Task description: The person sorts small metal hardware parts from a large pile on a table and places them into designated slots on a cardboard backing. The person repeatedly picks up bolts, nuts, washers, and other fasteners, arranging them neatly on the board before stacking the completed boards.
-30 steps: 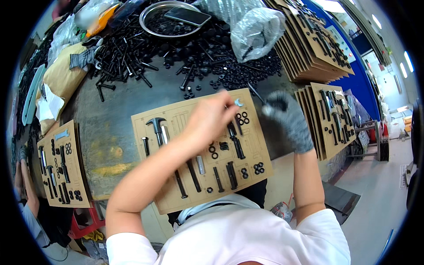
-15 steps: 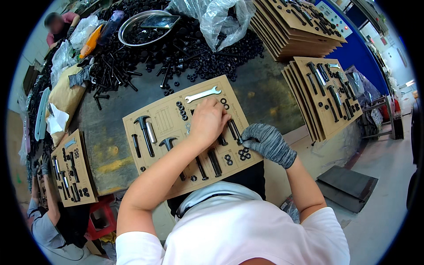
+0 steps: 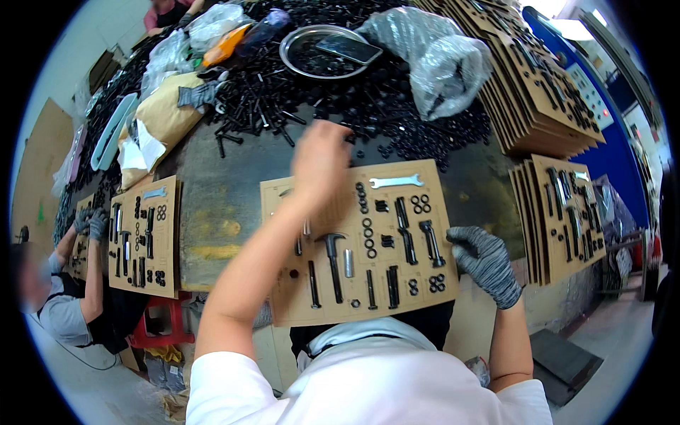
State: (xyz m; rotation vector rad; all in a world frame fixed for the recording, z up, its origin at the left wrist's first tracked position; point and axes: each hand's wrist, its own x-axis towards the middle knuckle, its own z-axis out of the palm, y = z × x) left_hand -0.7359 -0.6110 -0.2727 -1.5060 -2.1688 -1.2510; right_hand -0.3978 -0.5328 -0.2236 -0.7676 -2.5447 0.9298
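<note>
Head | left hand [image 3: 322,159], right hand [image 3: 487,265] near 1 board [image 3: 358,289] | 1 wrench [image 3: 397,181] thereon

The left hand [image 3: 320,157] is blurred, and whether its fingers pinch anything cannot be told. Its forearm [image 3: 251,276] hides the upper left of the cardboard sheet [image 3: 283,301] and parts of the pieces there. The upper edge cuts off a co-worker [image 3: 168,15] and the tall panel stack [image 3: 528,117]; many piled nuts [image 3: 435,138] are too small to separate.

left arm [image 3: 249,265] extended | left fingers [image 3: 329,130] blurred | right fingers [image 3: 465,233] gloved, curled
</note>
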